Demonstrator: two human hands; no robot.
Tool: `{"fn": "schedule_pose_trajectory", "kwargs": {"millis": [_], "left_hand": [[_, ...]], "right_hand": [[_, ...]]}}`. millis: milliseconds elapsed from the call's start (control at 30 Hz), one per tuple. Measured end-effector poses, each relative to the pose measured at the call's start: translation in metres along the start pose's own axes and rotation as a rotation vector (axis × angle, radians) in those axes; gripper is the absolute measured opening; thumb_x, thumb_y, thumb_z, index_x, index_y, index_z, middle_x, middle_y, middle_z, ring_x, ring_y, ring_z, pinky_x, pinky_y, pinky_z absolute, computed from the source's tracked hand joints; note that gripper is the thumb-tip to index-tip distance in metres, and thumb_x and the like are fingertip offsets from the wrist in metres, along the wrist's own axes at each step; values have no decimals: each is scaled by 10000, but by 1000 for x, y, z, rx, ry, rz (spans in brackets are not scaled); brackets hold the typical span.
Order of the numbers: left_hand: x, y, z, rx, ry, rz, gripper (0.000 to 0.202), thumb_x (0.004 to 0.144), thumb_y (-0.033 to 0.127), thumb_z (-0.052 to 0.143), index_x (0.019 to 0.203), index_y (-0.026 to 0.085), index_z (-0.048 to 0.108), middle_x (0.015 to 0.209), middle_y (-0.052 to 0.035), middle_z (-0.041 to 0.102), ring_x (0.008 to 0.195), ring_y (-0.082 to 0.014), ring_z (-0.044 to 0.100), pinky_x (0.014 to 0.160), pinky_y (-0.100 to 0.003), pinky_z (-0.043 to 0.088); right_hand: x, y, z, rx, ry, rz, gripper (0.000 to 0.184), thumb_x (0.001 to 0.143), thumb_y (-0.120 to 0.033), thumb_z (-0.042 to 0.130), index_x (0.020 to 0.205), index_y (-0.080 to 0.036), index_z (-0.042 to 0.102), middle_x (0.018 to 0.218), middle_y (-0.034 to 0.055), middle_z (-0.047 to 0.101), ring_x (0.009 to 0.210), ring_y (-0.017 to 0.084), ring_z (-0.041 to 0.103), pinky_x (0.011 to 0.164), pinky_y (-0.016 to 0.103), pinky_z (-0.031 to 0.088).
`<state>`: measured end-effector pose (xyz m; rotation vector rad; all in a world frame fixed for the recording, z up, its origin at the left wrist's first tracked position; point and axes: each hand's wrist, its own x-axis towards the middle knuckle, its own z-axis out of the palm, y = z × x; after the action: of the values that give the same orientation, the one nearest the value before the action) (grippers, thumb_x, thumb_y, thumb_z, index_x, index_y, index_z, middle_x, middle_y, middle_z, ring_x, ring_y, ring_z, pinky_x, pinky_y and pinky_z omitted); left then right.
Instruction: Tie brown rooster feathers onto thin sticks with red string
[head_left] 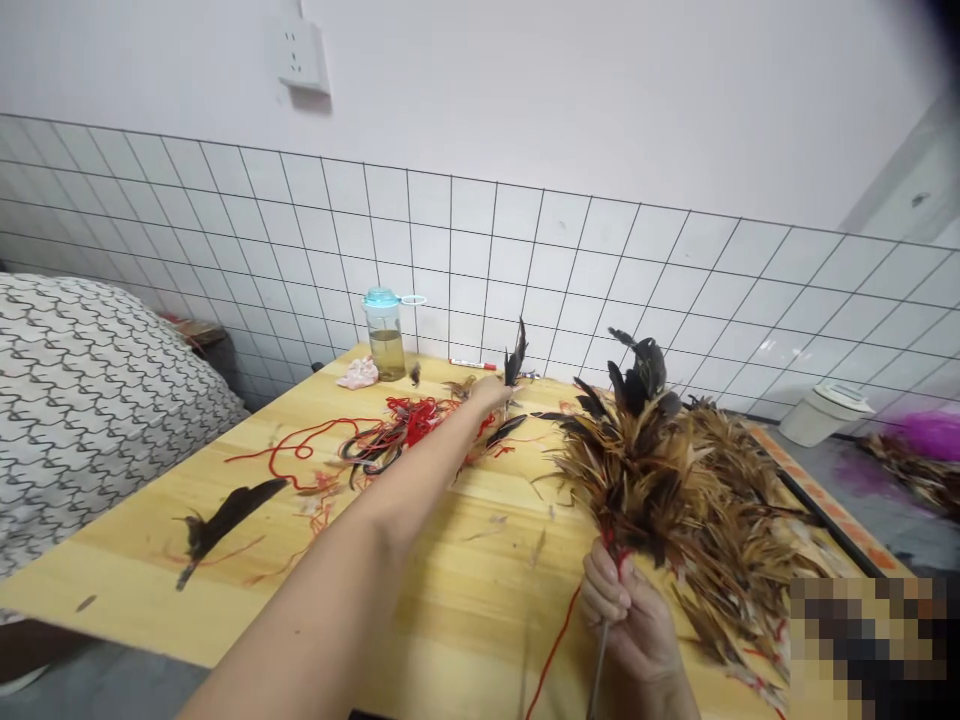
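My right hand [630, 612] is closed round the thin stick of a feather duster [634, 460], just under its brown and black feathers, where red thread is wound. A length of red thread [556, 645] hangs down beside that hand. My left hand [491, 393] reaches to the far side of the table, its fingers pinched at the base of an upright black feather [515, 355]; the fingertips are small and partly hidden. Close to the left forearm lies a tangle of red and dark thread [409, 425]. Another black feather [232, 520] rests at the table's left.
A heap of brown feathers [750, 520] covers the right side of the wooden table [450, 590]. At the back stand a blue-lidded bottle [387, 345], a crumpled tissue [358, 373] and a red-and-white marker [472, 364]. Wire mesh [495, 260] lines the wall; a white bin [821, 412] stands beyond.
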<state>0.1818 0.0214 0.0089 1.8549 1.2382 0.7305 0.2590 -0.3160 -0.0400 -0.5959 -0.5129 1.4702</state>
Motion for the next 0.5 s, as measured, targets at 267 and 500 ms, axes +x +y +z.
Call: {"fn": "schedule_pose_trajectory", "kwargs": {"millis": [267, 500], "left_hand": [[-14, -15, -29, 246, -35, -6, 201, 664, 310, 667, 554, 163, 586, 497, -25, 545, 582, -181, 555, 559, -266, 362], [-15, -51, -129, 489, 138, -40, 160, 665, 287, 688, 619, 151, 617, 637, -80, 623, 745, -241, 611, 690, -294, 420]], "right_hand": [[4, 3, 0, 77, -50, 60, 385, 722, -431, 741, 661, -187, 449, 521, -95, 200, 443, 47, 95, 464, 232, 175], [6, 6, -2, 105, -95, 114, 307, 743, -385, 725, 675, -169, 519, 532, -82, 211, 458, 46, 105, 467, 227, 175]]}}
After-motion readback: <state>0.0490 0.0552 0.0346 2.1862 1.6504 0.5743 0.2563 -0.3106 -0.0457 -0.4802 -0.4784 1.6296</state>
